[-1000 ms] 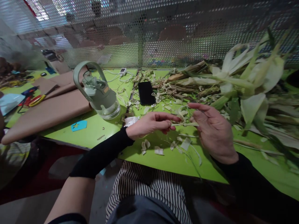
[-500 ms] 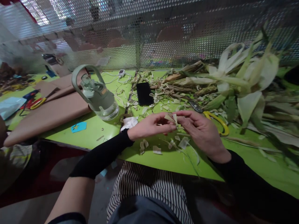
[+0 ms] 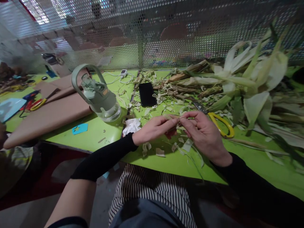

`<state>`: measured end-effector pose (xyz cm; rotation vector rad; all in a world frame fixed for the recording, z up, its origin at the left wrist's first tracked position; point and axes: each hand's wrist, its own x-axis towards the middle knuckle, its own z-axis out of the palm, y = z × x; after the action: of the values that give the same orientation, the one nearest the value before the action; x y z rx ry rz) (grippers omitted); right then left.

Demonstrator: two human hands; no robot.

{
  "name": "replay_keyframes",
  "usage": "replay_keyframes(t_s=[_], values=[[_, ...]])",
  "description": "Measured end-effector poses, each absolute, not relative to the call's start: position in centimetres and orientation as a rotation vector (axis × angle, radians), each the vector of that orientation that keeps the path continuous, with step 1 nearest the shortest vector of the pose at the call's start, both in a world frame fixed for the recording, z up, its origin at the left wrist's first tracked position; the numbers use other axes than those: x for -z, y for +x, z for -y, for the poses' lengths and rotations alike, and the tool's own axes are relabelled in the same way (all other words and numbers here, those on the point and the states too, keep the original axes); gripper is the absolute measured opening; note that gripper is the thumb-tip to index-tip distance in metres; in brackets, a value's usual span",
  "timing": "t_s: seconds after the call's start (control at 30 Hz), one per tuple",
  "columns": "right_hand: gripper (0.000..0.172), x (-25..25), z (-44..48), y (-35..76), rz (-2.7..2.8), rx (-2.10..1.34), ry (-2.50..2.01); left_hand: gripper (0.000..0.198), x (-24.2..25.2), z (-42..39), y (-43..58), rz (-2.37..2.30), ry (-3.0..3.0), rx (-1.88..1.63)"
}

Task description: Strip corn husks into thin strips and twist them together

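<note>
My left hand (image 3: 158,126) pinches a small piece of pale husk (image 3: 169,117) between thumb and fingers, and most of the piece is covered by them. Its fingertips meet those of my right hand (image 3: 200,133), which is closed in a pinch at the same piece; what exactly the right fingertips grip is too small to tell. Below the hands, cut husk scraps (image 3: 160,152) and thin strips lie on the green table (image 3: 152,163). Yellow-handled scissors (image 3: 222,125) rest just beyond my right hand.
A black phone (image 3: 147,94) lies beyond my hands. To the left are a green bottle (image 3: 102,98), crumpled tissue (image 3: 131,126), brown paper (image 3: 52,117) and a blue tag (image 3: 80,129). Large husks (image 3: 256,82) are heaped at right. A perforated screen (image 3: 152,38) borders the table.
The husk piece, which fanned upward between my hands, is now mostly hidden by my fingers. My left thumb has risen and my fingertips have come closer together.
</note>
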<state>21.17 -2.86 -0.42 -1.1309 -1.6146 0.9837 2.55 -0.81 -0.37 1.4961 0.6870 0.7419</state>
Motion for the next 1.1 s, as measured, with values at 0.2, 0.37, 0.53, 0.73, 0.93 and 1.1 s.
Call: replay_keyframes(t_s=[0.2, 0.37, 0.53, 0.73, 0.93, 1.1], values=[[0.029, 0.6, 3.0, 20.9, 1.568, -0.934, -1.102, 0.033, 1.0, 1.1, 3.1, -0.638, 1.075, -0.749], [0.027, 1.0, 3.2, 21.1, 1.657, -0.901, -1.079, 0.042, 0.8, 1.4, 3.1, -0.591, 1.104, -0.748], [0.026, 0.9, 3.1, 21.0, 1.532, -0.886, -1.036, 0.038, 0.8, 1.6, 3.2, -0.551, 0.920, -0.791], [0.032, 0.9, 3.0, 21.0, 1.428, -0.915, -1.021, 0.050, 0.6, 1.6, 3.0, -0.506, 0.970, -0.778], [0.016, 1.2, 3.1, 21.4, 1.619, -0.519, -1.050, 0.054, 0.4, 1.8, 2.7, -0.535, 1.058, -0.704], [0.012, 0.7, 3.4, 21.5, 1.671, -0.443, -1.170, 0.053, 0.7, 2.0, 2.7, -0.535, 1.135, -0.645]])
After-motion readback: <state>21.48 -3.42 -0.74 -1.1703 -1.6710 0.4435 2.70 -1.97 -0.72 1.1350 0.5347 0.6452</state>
